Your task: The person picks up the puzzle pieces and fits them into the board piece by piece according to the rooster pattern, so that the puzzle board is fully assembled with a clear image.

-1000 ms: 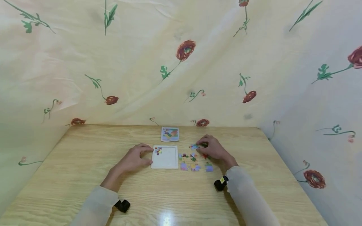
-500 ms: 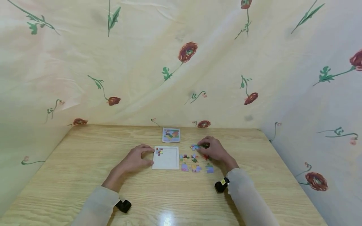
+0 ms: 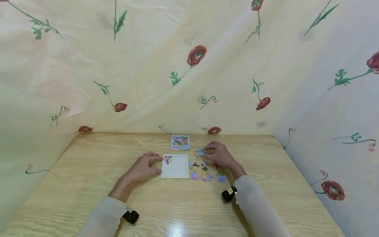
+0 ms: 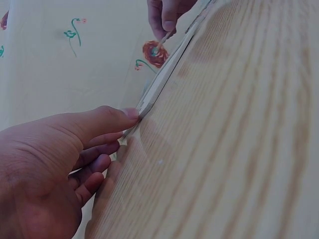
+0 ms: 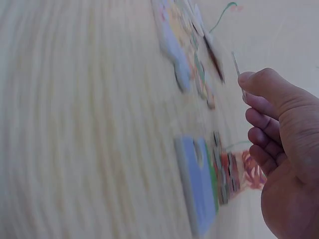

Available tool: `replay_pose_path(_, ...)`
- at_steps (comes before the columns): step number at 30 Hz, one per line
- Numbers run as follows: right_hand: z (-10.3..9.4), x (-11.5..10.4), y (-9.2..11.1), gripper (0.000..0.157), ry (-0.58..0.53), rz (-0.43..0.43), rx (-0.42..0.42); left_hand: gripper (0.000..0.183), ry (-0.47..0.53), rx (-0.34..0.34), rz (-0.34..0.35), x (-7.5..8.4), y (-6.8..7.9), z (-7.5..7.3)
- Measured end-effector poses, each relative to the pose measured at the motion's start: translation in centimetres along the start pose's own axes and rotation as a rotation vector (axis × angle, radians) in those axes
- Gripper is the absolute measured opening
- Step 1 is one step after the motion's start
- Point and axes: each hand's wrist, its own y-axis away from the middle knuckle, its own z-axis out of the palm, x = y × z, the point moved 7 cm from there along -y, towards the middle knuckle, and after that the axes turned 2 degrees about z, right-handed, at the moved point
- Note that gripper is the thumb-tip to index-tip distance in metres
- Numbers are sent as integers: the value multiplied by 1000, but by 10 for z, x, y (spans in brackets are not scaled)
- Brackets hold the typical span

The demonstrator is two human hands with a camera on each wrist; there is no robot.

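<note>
My left hand (image 3: 144, 167) rests against the left edge of a white square puzzle tray (image 3: 179, 174), its thumb and index finger apart. In the left wrist view the thumb touches the corner of the tray (image 4: 152, 99). A few joined puzzle pieces (image 3: 167, 160) fill the tray's upper left corner. To the tray's right, my right hand (image 3: 220, 154) pinches a blue puzzle piece (image 3: 199, 152) above the table. The right wrist view shows that piece (image 5: 236, 63) edge-on between thumb and index finger. Several loose puzzle pieces (image 3: 206, 177) lie below this hand.
A small square picture card (image 3: 180, 142) with a colourful bird lies behind the tray. The wooden table (image 3: 165, 204) ends at a flower-printed cloth (image 3: 148, 82) at the back and sides. Black wrist cameras (image 3: 228, 194) sit on both forearms.
My right hand has lifted the blue puzzle piece and moved slightly left with it, toward the tray. My left hand stays at the tray's edge.
</note>
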Motion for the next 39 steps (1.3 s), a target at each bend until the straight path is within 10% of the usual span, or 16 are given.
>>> replay_pose_path(39, 74, -65, -25, 20, -16, -60, -88, 47, 1, 1, -1, -1, -1, -1)
